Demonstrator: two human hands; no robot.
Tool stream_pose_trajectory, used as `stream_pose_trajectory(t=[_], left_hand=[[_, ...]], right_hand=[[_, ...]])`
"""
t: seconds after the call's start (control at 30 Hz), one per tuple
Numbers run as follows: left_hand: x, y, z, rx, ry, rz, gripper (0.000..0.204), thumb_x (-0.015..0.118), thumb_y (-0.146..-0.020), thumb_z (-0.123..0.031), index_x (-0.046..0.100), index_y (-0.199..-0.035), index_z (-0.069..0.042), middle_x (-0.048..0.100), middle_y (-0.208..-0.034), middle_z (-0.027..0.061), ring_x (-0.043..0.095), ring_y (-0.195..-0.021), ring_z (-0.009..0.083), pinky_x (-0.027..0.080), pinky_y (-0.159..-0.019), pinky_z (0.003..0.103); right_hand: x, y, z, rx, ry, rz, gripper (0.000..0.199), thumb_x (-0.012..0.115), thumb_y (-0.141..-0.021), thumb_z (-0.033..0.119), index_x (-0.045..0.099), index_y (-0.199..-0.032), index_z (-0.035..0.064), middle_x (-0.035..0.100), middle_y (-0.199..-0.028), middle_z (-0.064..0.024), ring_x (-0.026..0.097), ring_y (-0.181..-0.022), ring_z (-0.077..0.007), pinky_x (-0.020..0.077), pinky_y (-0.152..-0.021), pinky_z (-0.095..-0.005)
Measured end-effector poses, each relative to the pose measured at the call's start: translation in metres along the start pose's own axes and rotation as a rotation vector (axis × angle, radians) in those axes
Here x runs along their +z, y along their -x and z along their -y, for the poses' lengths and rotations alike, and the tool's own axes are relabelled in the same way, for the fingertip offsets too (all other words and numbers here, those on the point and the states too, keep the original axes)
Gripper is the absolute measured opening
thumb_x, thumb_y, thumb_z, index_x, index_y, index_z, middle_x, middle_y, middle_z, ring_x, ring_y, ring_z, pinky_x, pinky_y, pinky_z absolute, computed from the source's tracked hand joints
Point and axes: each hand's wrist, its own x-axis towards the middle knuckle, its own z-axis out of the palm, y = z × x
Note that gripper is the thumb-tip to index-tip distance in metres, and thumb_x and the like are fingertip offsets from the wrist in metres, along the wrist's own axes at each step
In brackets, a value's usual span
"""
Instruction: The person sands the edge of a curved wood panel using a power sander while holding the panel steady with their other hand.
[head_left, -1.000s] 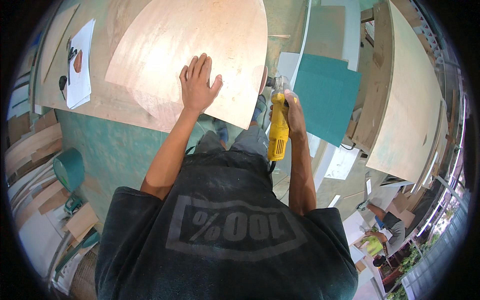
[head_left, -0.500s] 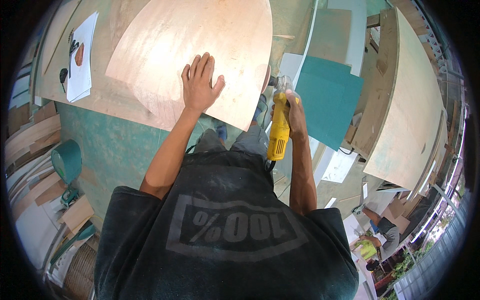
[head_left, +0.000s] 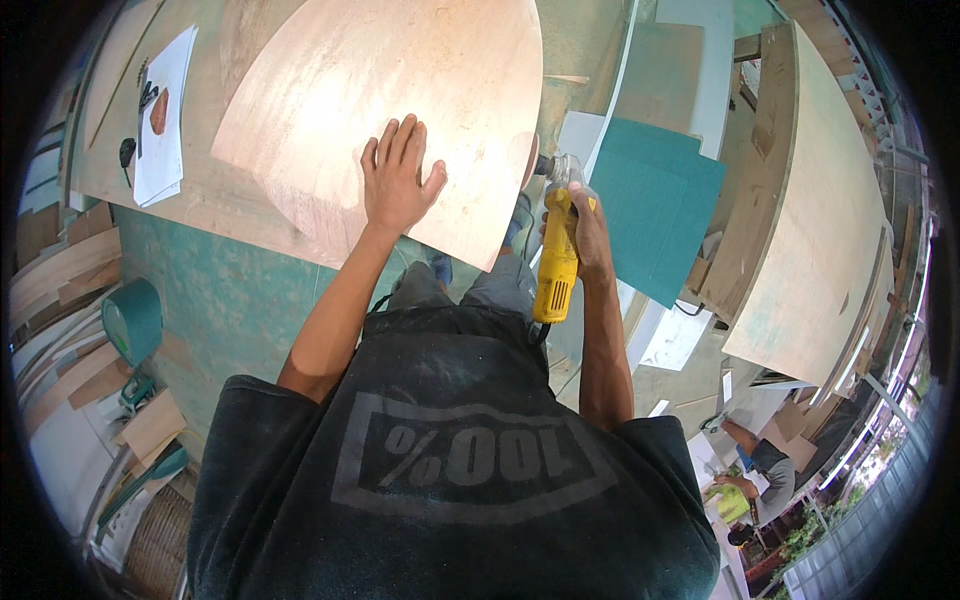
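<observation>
A large curved plywood panel [head_left: 440,80] lies on the wooden workbench [head_left: 225,215] and juts past its near edge. My left hand [head_left: 398,180] rests flat on the panel near its front, fingers stretched out. To the right, my right hand [head_left: 590,230] is wrapped round a yellow angle grinder [head_left: 557,265]. The grinder's disc [head_left: 530,160] stands edge-on against the panel's right edge; whether it touches is hard to make out. A black cord leaves the tool's lower end.
Papers [head_left: 165,120] with a small brown piece and a dark tape measure [head_left: 127,152] lie on the bench's left. Green sheets [head_left: 655,210] lie right of the grinder. A curved wooden structure [head_left: 815,220] stands far right; a co-worker [head_left: 770,480] bends at lower right. A green bucket [head_left: 133,320] is left.
The panel's front corner sits slightly farther left and lower. My left hand has slid a little toward me, and the grinder remains at the panel's right edge.
</observation>
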Motion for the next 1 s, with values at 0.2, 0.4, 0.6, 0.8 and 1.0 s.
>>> stream_pose_trajectory(t=[0.2, 0.4, 0.6, 0.8, 1.0], left_hand=[[0.0, 0.0, 0.001, 0.003, -0.013, 0.028, 0.073, 0.062, -0.099, -0.043, 0.049, -0.159, -0.004, 0.045, -0.168, 0.0127, 0.034, -0.158, 0.0329, 0.018, -0.129, 0.056], [0.0, 0.001, 0.002, 0.005, -0.013, 0.05, 0.073, 0.063, -0.099, -0.043, 0.048, -0.16, -0.004, 0.043, -0.169, 0.0125, 0.033, -0.158, 0.0328, 0.017, -0.129, 0.056], [0.0, 0.001, 0.002, 0.009, -0.036, 0.07, 0.073, 0.063, -0.099, -0.042, 0.049, -0.159, -0.004, 0.044, -0.169, 0.0124, 0.034, -0.158, 0.0323, 0.017, -0.129, 0.055], [-0.003, 0.001, 0.001, -0.005, -0.077, 0.112, 0.073, 0.063, -0.099, -0.042, 0.049, -0.159, -0.004, 0.043, -0.169, 0.0118, 0.032, -0.159, 0.0316, 0.017, -0.129, 0.054], [-0.003, 0.002, 0.002, 0.022, -0.058, 0.082, 0.073, 0.063, -0.099, -0.043, 0.048, -0.16, -0.005, 0.041, -0.17, 0.0102, 0.03, -0.159, 0.0295, 0.017, -0.129, 0.052]], right_hand=[[-0.001, -0.008, 0.01, 0.014, 0.01, 0.021, 0.052, 0.059, -0.106, 0.054, 0.06, -0.114, 0.0029, 0.068, -0.084, -0.0105, 0.071, -0.065, -0.0198, 0.0609, -0.058, -0.0328], [-0.003, -0.021, 0.022, 0.018, 0.011, 0.04, 0.052, 0.06, -0.106, 0.054, 0.057, -0.119, 0.0035, 0.068, -0.087, -0.0117, 0.071, -0.067, -0.02, 0.0614, -0.059, -0.033], [-0.004, -0.037, 0.033, 0.031, 0.006, 0.037, 0.053, 0.06, -0.106, 0.055, 0.055, -0.123, 0.0045, 0.069, -0.089, -0.0123, 0.072, -0.068, -0.0203, 0.0613, -0.059, -0.0328], [-0.004, -0.054, 0.05, 0.022, 0.043, 0.024, 0.052, 0.061, -0.106, 0.054, 0.057, -0.12, 0.0039, 0.069, -0.088, -0.0115, 0.071, -0.068, -0.0197, 0.0609, -0.059, -0.0324], [-0.008, -0.076, 0.063, 0.011, 0.025, 0.054, 0.048, 0.061, -0.106, 0.051, 0.059, -0.116, 0.0041, 0.068, -0.084, -0.0098, 0.07, -0.065, -0.0189, 0.0602, -0.058, -0.0319]])
